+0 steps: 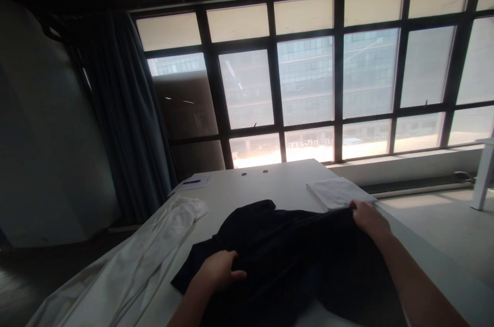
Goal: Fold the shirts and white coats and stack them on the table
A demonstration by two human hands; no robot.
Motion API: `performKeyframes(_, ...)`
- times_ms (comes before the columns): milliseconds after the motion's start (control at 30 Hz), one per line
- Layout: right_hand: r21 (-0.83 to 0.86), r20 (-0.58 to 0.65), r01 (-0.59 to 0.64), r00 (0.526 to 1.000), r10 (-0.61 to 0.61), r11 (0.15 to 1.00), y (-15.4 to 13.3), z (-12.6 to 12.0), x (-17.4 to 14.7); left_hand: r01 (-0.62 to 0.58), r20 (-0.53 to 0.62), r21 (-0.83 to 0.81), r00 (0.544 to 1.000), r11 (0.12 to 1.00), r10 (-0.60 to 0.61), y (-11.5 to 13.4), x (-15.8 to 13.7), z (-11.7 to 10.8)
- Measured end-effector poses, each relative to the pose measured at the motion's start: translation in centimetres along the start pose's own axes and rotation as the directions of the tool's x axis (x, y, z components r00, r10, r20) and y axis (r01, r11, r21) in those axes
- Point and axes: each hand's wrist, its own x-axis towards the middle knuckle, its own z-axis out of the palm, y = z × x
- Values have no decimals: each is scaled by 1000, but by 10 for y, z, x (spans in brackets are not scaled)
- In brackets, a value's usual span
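A dark shirt [278, 244], black or very dark navy, lies spread and rumpled over the near part of the white table. My left hand [218, 271] is on its left side, near what looks like a short sleeve, with thumb and fingers apart. At the far right, my right hand [368, 220] pinches the shirt's edge and holds it slightly raised. Just beyond that hand is a folded white cloth [334, 191]. The shirt's near end runs out of view at the bottom.
White fabric [154, 244] lies along the left side of the table [285, 183] and hangs over its edge. Paper with a pen [192, 181] is at the far left corner. Beyond stand large windows [304, 80] and a dark curtain [123, 116].
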Motion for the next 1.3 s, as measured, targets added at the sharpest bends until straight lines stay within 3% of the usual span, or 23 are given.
performKeyframes(167, 24, -18, 42, 999, -42, 999, -24, -2, -1, 22, 77, -46, 997, 999, -18, 17, -19, -12)
performKeyframes(333, 43, 181, 204, 961, -208, 978, -59, 26, -22, -25, -27, -41, 999, 999, 24, 21, -4, 7)
performKeyframes(500, 20, 389, 265, 886, -252, 964, -81, 51, -47, 71, 52, -14, 996, 997, -70, 4, 22, 33)
performKeyframes(600, 8, 459, 286, 850, -258, 958, -83, 46, -50, 87, 34, -7, 996, 996, -86, -5, 25, 34)
performKeyframes(733, -6, 514, 288, 822, -244, 958, -78, 20, -46, 64, 8, -8, 998, 998, -64, -3, 14, 15)
performKeyframes(900, -12, 496, 297, 831, -252, 955, -89, -14, -57, -47, -28, -3, 998, 999, 47, 20, -11, -5)
performKeyframes(1033, 150, 343, 452, 810, -475, 879, -133, -24, -88, -124, -15, 10, 992, 992, 124, 43, -20, -5)
performKeyframes(1167, 303, 176, 610, 719, -672, 732, -177, -2, -123, -164, -61, 21, 984, 986, 165, 48, -16, -2)
performKeyframes(1300, 304, 214, 619, 697, -685, 724, -187, 40, -141, -132, -201, -39, 972, 991, 121, 26, 2, 0)
